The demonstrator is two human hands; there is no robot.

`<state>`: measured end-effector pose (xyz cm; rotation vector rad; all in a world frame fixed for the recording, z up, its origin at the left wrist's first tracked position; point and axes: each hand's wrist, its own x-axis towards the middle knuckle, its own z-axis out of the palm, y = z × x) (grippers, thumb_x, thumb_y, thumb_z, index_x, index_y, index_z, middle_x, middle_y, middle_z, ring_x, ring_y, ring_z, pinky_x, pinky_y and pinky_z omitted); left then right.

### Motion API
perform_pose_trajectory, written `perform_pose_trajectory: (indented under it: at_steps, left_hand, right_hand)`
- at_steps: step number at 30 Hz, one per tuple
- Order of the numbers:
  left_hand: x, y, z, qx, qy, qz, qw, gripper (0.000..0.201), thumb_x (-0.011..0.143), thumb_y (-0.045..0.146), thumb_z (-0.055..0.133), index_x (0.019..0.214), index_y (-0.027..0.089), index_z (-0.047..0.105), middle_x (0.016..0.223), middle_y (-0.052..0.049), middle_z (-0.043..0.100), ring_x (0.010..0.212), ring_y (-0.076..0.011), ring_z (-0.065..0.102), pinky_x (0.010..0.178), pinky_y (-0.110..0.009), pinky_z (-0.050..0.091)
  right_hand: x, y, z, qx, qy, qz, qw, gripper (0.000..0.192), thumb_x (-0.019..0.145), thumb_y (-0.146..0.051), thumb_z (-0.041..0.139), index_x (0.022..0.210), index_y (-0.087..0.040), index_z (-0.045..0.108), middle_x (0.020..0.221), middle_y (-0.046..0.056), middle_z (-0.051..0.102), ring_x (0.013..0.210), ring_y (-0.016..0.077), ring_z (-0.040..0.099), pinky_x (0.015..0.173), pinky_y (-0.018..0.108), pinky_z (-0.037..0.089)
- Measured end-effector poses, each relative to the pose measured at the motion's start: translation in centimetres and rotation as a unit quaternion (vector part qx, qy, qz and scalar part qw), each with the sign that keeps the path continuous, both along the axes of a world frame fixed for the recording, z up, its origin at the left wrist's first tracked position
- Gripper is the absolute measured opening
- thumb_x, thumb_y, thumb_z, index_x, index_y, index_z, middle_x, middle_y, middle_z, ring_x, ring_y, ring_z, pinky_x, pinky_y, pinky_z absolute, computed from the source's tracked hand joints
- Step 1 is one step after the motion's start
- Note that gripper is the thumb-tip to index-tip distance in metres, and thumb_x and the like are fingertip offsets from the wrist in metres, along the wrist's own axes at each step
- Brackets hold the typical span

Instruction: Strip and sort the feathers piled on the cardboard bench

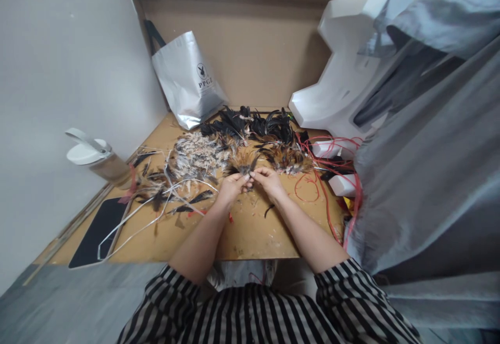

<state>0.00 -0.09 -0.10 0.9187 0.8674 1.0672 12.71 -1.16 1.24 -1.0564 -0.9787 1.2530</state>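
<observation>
My left hand [233,185] and right hand [270,181] pinch a bunch [242,163] at its base, fingertips close together. Bunch is over the table [258,240], between pale feathers [197,156] and brown feathers [288,157]; black feathers [273,127] lie beyond.

The left hand [233,188] and right hand [270,181] hide the lower ends of a brown-and-black feather tuft [242,162]. At right, draped grey cloth [437,177] is cut off and covers part of an angular white piece [328,97]. The near black-and-grey striped shirt [250,315] is cut off too.
</observation>
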Motion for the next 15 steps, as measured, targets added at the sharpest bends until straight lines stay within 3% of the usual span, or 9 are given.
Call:
perform_pose_trajectory:
  at_steps: [15]
  left_hand:
    - [0.21,-0.22,0.09,0.001,-0.001,-0.010,1.000,0.023,0.057,0.030,0.072,0.064,0.010,0.064,0.061,-0.005,0.062,0.051,-0.0071,0.052,0.048,-0.018,0.037]
  right_hand:
    - [-0.54,0.16,-0.90,0.030,-0.003,-0.025,0.999,0.026,0.056,-0.038,0.069,0.062,-0.018,0.054,0.056,-0.004,0.054,0.051,0.0089,0.047,0.051,0.022,0.037]
